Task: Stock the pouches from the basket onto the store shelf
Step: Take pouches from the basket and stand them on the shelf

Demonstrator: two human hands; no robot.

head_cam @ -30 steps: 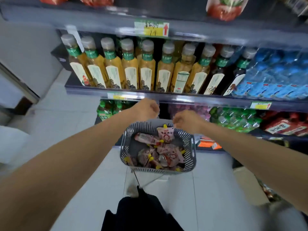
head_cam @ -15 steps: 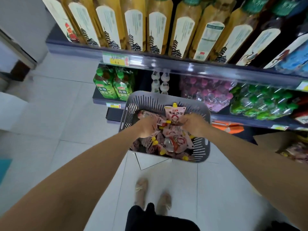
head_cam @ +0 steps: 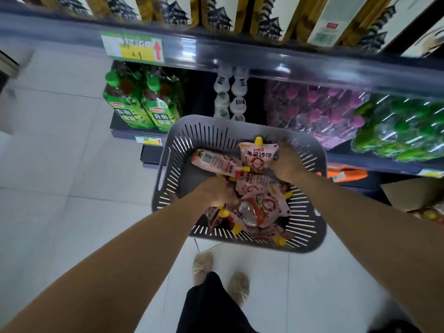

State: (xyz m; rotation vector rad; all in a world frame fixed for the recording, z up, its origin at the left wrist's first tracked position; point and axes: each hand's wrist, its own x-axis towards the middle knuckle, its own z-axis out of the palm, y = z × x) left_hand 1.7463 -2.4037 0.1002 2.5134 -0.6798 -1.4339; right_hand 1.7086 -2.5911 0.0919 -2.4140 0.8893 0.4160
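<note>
A grey slotted basket [head_cam: 310, 239] sits on the floor in front of the lower shelf, holding several pink pouches with yellow caps [head_cam: 262, 210]. Both my hands are inside it. My right hand [head_cam: 287, 164] grips the right edge of an upright pouch [head_cam: 257, 157] at the basket's back wall. My left hand [head_cam: 216, 191] is curled down into the pile, beside the cap of a pouch lying on its side [head_cam: 216, 162]; its fingertips are hidden. The store shelf [head_cam: 288, 66] runs across the top of the view.
Yellow bottles [head_cam: 216, 10] fill the upper shelf. On the lower shelf stand green tea bottles [head_cam: 141, 109], small white bottles [head_cam: 230, 97], and wrapped purple [head_cam: 312, 111] and green [head_cam: 398, 131] bottle packs. A cardboard box [head_cam: 413, 193] is at right. My feet [head_cam: 218, 277] stand on white tile.
The view has tilted down and closer to the basket. Both hands went from the basket's rim down into it and now rest on the pouches.
</note>
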